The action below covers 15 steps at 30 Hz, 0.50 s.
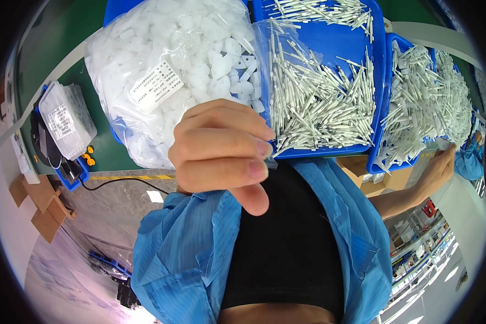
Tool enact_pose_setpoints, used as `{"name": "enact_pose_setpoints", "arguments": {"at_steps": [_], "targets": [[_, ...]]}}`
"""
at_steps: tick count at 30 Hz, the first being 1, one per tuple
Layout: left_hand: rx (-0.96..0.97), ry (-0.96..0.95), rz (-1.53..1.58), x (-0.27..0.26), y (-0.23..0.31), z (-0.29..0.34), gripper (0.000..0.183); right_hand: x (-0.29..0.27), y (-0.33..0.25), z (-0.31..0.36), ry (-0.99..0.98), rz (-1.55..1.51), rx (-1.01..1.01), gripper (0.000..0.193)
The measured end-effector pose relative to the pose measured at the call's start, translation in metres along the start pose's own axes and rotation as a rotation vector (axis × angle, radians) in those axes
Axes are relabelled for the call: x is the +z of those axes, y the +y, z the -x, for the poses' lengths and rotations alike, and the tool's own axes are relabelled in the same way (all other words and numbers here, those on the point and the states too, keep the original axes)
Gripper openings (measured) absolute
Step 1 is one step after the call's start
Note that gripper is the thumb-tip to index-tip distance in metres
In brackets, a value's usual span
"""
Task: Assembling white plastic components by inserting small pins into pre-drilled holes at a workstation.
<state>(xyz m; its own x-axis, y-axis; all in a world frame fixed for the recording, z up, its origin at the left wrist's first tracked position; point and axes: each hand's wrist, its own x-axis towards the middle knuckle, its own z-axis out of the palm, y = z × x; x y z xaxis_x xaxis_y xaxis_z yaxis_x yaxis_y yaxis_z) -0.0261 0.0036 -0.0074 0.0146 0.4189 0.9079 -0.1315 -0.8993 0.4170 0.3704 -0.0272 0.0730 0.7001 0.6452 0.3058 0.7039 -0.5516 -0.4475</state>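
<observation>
My left hand [221, 154] is raised in the middle, close to the camera, with its fingers curled together. Whatever it may hold is hidden behind the fingers. Behind it lies a large clear bag of translucent white plastic pieces [200, 54]. Beside that, a blue tray [329, 35] holds many thin white sticks [324, 108]. My right hand [441, 166] reaches out to the far right, at the near edge of a blue tray [373, 156] heaped with white sticks and clear plastic pieces [424, 97]. Its fingertips pinch a small whitish piece [444, 144], partly lost against the heap.
On the left of the green table [54, 56] stands a labelled clear plastic box [65, 121] beside a black device, with small orange pieces [89, 156] nearby. A black cable [113, 181] hangs below the table edge. Cardboard boxes [386, 183] sit under the right side. Another person [470, 162] is at the far right.
</observation>
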Motion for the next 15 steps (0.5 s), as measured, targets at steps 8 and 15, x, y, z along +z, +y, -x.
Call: {"name": "enact_pose_setpoints", "arguments": {"at_steps": [8,15], "targets": [[-0.069,-0.079,-0.058,-0.020,0.034,-0.021,0.030,-0.002,-0.044,0.033,0.409,-0.035,-0.345,0.034],[-0.553,-0.232,-0.670,-0.055,0.070,-0.032,0.039,0.069,-0.094,0.112,-0.734,-0.204,-0.525,0.019]]}}
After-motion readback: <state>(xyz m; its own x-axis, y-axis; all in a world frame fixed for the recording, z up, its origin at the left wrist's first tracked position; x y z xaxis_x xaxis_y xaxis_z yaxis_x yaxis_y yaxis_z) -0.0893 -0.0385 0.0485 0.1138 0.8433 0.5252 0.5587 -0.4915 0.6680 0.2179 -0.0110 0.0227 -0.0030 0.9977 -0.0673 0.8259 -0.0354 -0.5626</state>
